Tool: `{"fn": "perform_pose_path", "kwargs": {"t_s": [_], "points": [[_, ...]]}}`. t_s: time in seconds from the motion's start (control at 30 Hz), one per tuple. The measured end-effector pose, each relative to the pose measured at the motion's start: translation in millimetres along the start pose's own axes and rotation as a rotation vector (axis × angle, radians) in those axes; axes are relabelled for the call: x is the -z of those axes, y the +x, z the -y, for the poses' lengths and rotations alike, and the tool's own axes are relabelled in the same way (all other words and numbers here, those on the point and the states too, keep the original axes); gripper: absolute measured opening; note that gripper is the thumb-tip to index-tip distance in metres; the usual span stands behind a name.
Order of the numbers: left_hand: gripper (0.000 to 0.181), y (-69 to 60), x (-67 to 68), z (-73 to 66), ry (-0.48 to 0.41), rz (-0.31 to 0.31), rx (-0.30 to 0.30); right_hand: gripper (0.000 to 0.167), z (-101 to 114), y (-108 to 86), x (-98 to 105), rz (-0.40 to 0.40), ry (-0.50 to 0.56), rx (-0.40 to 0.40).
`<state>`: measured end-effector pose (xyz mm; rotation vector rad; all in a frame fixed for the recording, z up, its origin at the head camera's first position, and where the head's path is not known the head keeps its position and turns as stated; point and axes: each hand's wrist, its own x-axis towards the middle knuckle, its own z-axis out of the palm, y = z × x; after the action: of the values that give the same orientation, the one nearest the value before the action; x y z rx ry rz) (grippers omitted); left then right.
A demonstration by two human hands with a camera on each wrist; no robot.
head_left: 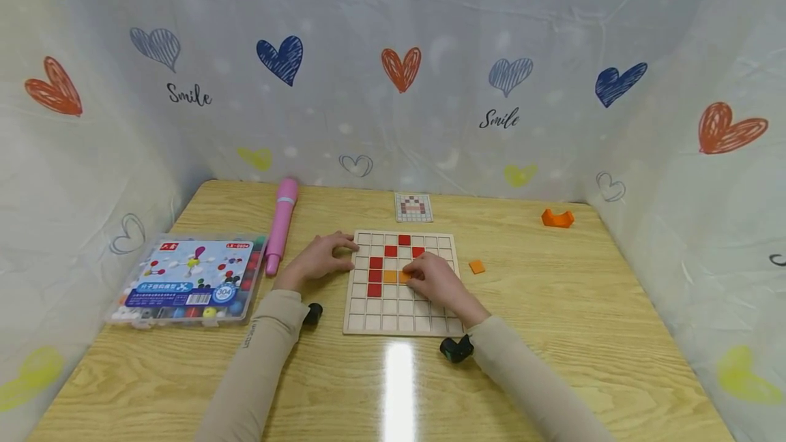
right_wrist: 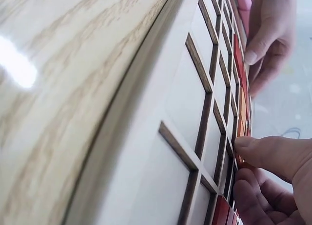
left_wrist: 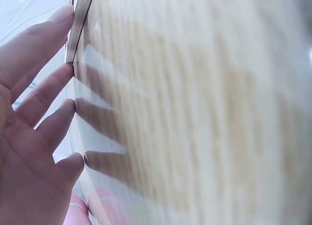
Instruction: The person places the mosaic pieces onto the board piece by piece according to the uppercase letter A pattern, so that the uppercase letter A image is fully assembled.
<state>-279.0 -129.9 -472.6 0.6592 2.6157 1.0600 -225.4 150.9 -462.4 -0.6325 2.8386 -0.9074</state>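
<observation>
A wooden grid board (head_left: pixel 381 324) lies flat on the table with several red tiles (head_left: pixel 374 276) in its cells. One orange tile (head_left: pixel 389 277) sits in the middle row. Just right of it, my right hand (head_left: pixel 439 282) pinches another orange tile (head_left: pixel 404 277) between thumb and fingers, down at a cell; the fingers partly cover it. My left hand (head_left: pixel 321 258) rests at the board's left edge, its thumb and a fingertip touching the side in the left wrist view, fingers spread and holding nothing. A loose orange tile (head_left: pixel 477 267) lies right of the board.
Behind the board lies a small printed pattern card (head_left: pixel 413 208). A pink tube-shaped object (head_left: pixel 281 227) and a clear plastic case of coloured parts (head_left: pixel 190 280) lie on the left. An orange curved piece (head_left: pixel 557 218) sits at the far right. A patterned curtain (head_left: pixel 344 108) surrounds the table.
</observation>
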Motion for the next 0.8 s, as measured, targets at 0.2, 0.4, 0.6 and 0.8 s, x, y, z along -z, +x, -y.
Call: {"fn": "perform_pose_path", "kwargs": {"t_s": [0.2,0.4,0.6,0.8], "points": [[0.037,0.1,-0.2,0.3,-0.015,0.0,0.007,0.021,1,0.2,-1,-0.016,-0.009,0.0],[0.037,0.8,-0.7,0.1,-0.008,-0.005,0.004,0.023,-3,-6.3,4,-0.073,0.043,-0.024],[0.036,0.4,-1.5,0.1,-0.013,-0.006,0.004,0.029,-20,-26.2,18,-0.197,0.113,-0.139],[0.037,0.4,-0.8,0.6,-0.018,-0.003,0.014,0.037,-45,-50.2,34,-0.299,0.119,-0.207]]}}
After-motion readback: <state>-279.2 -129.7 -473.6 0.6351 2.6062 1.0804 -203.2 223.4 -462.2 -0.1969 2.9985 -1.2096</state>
